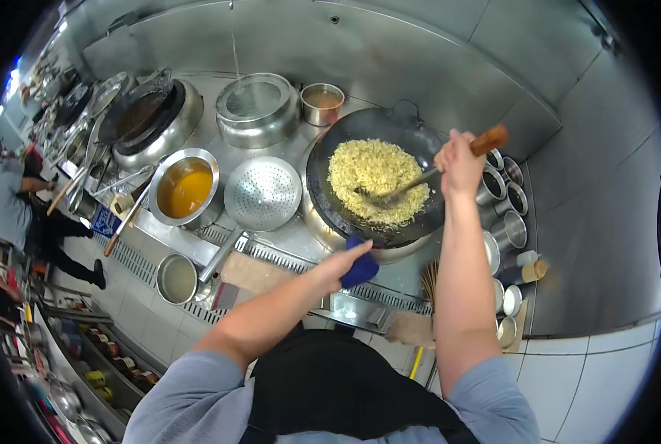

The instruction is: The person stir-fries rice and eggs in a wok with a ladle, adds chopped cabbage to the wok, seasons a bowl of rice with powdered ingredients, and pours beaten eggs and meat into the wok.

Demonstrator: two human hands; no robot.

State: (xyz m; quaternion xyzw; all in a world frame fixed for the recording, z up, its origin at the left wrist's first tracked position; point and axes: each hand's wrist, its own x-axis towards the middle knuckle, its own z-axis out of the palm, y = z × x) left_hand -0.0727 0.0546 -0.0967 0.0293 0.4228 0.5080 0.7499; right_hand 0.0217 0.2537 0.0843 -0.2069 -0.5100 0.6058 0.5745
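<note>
A large dark wok sits on the range, holding a heap of yellow fried rice. My right hand is closed around the shaft of a wok ladle, just below its wooden handle end. The ladle's head is partly buried in the rice, so its shape is not fully seen. At the wok's near rim, my left hand grips a folded blue cloth. Whether the wok's handle lies under the cloth is hidden.
Left of the wok are a perforated strainer, a pot of orange liquid and a lidded steel pot. Several steel containers line the right side. A bamboo brush stands near the front edge. Another person works far left.
</note>
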